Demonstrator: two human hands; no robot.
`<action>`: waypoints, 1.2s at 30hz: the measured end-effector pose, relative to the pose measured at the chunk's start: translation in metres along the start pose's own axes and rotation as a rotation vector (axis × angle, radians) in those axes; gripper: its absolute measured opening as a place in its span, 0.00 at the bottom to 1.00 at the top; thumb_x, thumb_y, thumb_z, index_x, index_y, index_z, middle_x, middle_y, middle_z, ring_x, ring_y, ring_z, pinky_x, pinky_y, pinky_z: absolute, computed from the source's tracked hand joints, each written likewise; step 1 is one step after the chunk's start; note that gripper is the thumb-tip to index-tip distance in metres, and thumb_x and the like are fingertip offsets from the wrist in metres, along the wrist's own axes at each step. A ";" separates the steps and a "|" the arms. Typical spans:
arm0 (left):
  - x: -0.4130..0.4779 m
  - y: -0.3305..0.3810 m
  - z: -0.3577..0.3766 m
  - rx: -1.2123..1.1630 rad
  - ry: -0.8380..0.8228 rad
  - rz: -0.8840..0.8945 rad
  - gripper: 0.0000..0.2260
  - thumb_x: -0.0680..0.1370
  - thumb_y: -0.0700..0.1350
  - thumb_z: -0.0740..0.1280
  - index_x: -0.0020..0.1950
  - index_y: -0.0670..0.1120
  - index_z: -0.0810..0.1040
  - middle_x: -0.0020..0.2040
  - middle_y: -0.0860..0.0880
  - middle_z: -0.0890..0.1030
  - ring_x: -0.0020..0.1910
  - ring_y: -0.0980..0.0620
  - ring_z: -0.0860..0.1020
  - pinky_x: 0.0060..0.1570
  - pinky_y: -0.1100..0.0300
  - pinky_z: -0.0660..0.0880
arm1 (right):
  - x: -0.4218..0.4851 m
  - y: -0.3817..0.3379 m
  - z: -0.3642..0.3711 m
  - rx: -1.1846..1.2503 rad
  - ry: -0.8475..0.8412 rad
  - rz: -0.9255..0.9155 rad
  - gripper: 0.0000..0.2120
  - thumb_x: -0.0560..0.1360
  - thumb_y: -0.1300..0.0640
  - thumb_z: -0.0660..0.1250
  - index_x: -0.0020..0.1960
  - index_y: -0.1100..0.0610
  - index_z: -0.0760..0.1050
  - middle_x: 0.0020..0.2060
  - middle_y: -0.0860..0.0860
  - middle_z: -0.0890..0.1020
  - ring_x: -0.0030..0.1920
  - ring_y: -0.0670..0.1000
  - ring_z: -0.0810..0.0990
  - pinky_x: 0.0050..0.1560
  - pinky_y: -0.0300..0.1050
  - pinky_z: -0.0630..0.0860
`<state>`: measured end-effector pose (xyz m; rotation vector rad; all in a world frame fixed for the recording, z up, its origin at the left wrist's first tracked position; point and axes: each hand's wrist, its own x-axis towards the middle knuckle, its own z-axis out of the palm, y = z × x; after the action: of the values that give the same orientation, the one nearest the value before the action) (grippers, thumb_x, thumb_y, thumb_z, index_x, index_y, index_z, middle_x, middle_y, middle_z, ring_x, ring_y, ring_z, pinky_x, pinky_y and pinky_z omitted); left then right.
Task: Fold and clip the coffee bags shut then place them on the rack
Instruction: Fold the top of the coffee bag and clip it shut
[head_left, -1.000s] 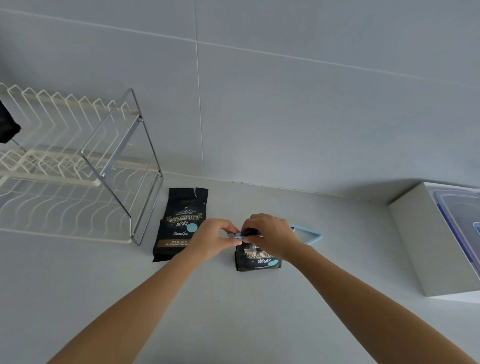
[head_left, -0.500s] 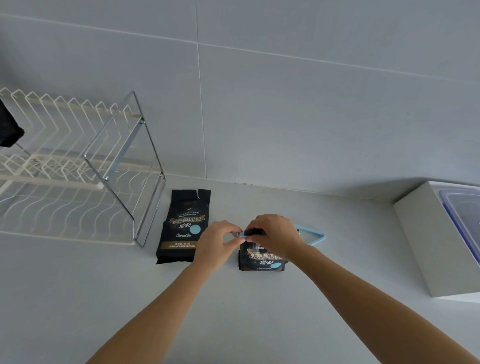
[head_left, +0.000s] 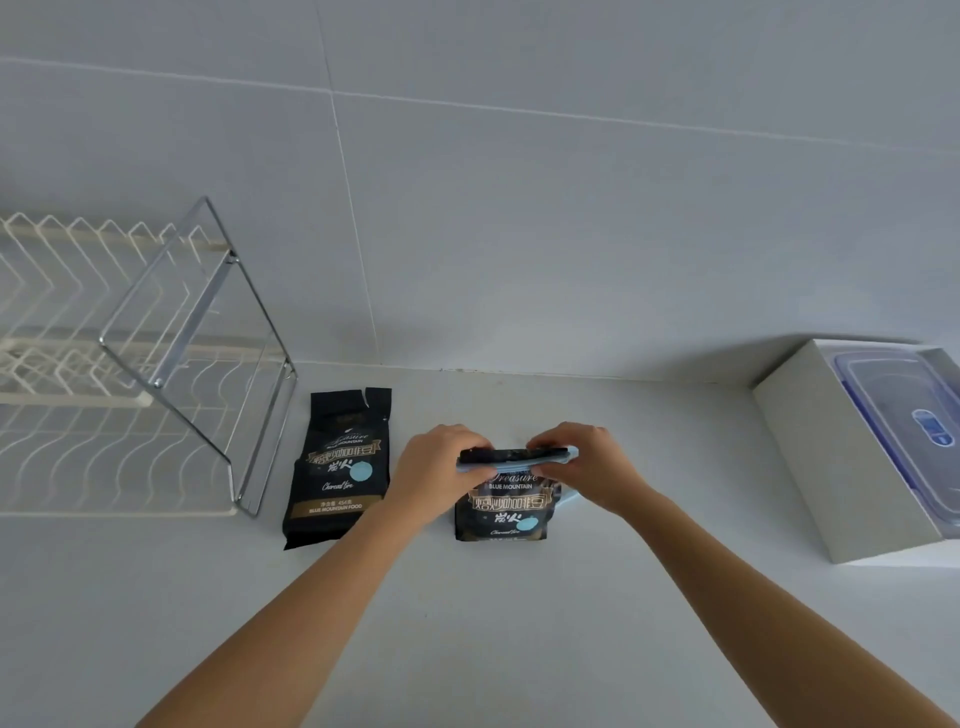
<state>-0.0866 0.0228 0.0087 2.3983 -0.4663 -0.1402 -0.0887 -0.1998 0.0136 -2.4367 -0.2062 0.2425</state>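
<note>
Pinching the two ends of a pale blue clip (head_left: 519, 460), the hands close on the folded top of a black coffee bag (head_left: 506, 506); the left hand (head_left: 434, 470) has the clip's left end between thumb and fingers, the right hand (head_left: 589, 467) the right end, each curled tight around clip and fold; the bag stands on the white table (head_left: 467, 623) with its printed front towards the camera; a second bag (head_left: 340, 467), top open and torn, lies flat just left of the held bag; the wire rack (head_left: 156, 364) stands further left of it, near the second bag; a white box (head_left: 831, 457) with a clear lidded tub (head_left: 904, 415) in it sits well right of the held bag, against the tiled wall (head_left: 519, 182).
</note>
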 end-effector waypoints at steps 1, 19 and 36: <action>0.003 0.002 0.001 0.003 0.010 0.007 0.09 0.71 0.52 0.71 0.50 0.53 0.81 0.46 0.54 0.82 0.47 0.53 0.77 0.48 0.54 0.73 | -0.001 0.002 0.002 0.046 0.016 0.008 0.11 0.67 0.56 0.74 0.49 0.48 0.82 0.42 0.40 0.81 0.44 0.40 0.78 0.47 0.38 0.73; 0.029 0.048 0.022 0.003 0.030 0.073 0.02 0.72 0.46 0.70 0.42 0.50 0.82 0.40 0.54 0.81 0.43 0.54 0.75 0.43 0.59 0.69 | -0.018 0.011 0.014 0.576 0.104 0.157 0.13 0.70 0.59 0.73 0.44 0.40 0.81 0.48 0.45 0.79 0.49 0.39 0.77 0.48 0.28 0.73; 0.020 0.009 -0.006 0.016 -0.109 0.027 0.04 0.72 0.45 0.70 0.46 0.50 0.81 0.44 0.53 0.79 0.44 0.54 0.76 0.45 0.56 0.74 | -0.005 -0.007 0.006 -0.012 0.076 -0.061 0.11 0.70 0.47 0.71 0.52 0.44 0.81 0.47 0.45 0.78 0.50 0.45 0.69 0.43 0.36 0.64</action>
<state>-0.0690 0.0124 0.0201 2.4073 -0.5523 -0.2572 -0.0952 -0.1919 0.0146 -2.4424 -0.2481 0.1219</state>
